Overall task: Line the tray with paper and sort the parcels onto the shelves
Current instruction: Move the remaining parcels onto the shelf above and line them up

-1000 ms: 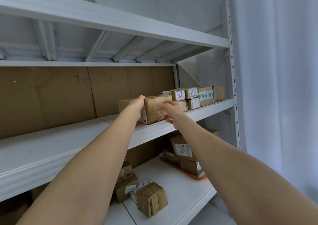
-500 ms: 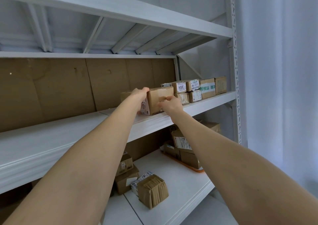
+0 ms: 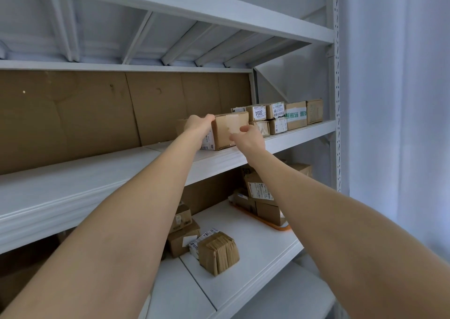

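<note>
Head view showed your left hand curled over the parcel, holding its top. Your right hand met its front, grip unclear, likely squaring it beside the labelled row. It sat on the white middle shelf, with cardboard backing behind and a curtain to the right.
</note>
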Available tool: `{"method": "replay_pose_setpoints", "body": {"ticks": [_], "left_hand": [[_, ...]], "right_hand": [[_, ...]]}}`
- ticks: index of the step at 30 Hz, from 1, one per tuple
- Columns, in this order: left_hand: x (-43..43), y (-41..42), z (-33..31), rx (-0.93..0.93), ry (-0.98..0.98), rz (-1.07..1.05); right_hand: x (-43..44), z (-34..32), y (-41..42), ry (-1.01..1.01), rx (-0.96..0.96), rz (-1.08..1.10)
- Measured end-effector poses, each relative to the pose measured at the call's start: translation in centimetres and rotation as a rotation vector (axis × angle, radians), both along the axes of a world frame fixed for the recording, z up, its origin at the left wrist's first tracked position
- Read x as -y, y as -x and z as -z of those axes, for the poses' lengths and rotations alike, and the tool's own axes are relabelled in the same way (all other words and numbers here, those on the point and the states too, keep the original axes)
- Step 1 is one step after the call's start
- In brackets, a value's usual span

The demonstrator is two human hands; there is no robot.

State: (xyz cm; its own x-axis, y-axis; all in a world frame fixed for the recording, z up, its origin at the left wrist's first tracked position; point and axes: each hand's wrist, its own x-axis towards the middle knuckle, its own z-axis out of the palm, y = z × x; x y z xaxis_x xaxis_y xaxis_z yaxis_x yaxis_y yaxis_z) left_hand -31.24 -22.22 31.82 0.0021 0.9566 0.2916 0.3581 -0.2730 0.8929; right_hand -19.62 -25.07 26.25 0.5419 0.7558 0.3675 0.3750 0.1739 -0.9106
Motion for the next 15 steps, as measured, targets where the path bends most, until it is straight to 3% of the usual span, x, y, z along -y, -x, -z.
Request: {"method": "replay_pose_setpoints", "body": {"ticks": [8, 15], "left_hand": [[2.9, 1.5, 1.5, -0.038, -0.329, -0.112], [7.2, 1.1, 5.8, -0.024, -0.573, -0.036]], "right_hand": [[2.5, 0.5, 1.3, -0.004, -0.018, 0.028], [5.2, 3.1, 1.4, -0.02, -0.034, 0.089]]}}
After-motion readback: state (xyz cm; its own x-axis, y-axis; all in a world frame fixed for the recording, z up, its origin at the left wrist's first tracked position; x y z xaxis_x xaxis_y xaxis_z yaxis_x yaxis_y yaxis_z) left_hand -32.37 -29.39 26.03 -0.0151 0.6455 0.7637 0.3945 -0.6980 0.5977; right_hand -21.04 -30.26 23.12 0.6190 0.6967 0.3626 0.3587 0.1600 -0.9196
